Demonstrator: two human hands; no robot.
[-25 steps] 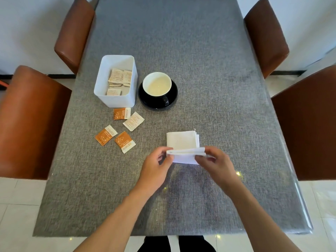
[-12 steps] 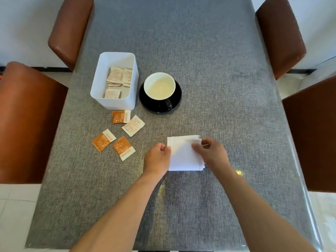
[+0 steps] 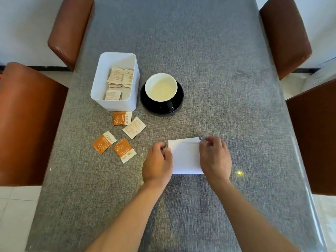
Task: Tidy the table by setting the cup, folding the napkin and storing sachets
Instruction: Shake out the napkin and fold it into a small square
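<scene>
I'm seeing both hands pressing on the folded white paper napkin (image 3: 185, 156), which is lying flat on the grey woven surface (image 3: 227, 91). Left hand (image 3: 157, 162) is curled, pinching its left edge; right hand (image 3: 215, 158) is gripping the far right corner. Further left, four loose sachets (image 3: 121, 137), three orange and one beige, are lying near the white rectangular plastic box (image 3: 116, 104) holding more sachets. White cup (image 3: 161, 87) is sitting on the black saucer (image 3: 160, 108) just beside the box.

Head cam; looks steeply down, close over table (image 3: 218, 70).
</scene>
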